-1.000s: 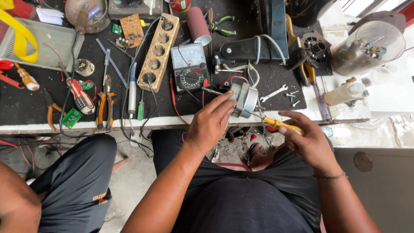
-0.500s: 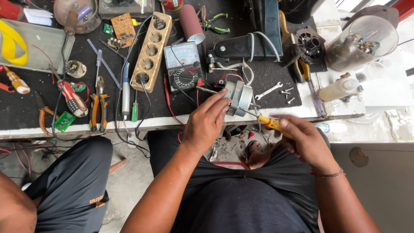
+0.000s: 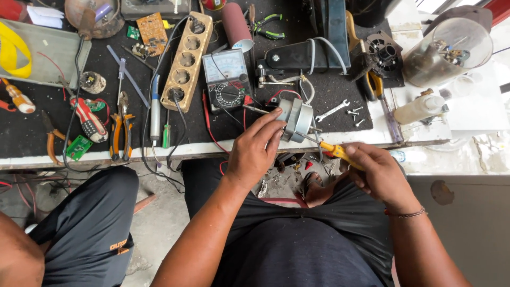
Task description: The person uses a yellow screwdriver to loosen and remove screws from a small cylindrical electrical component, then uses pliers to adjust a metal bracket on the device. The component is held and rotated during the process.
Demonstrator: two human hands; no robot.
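Motor (image 3: 297, 118) half hidden by left hand (image 3: 254, 153).

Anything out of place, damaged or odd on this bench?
Nothing damaged or spilled. Loose screws lie scattered beside a wrench. The left hand steadies a small motor at the bench edge while the right hand holds a yellow-handled screwdriver.

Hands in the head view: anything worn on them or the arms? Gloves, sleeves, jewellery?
Both hands are bare, no gloves. The left hand and its forearm carry nothing: no sleeve, watch or ring shows. The right hand has a thin beaded bracelet at the wrist. No sleeves reach either forearm. Below them, a dark sleeveless-looking top covers the torso.
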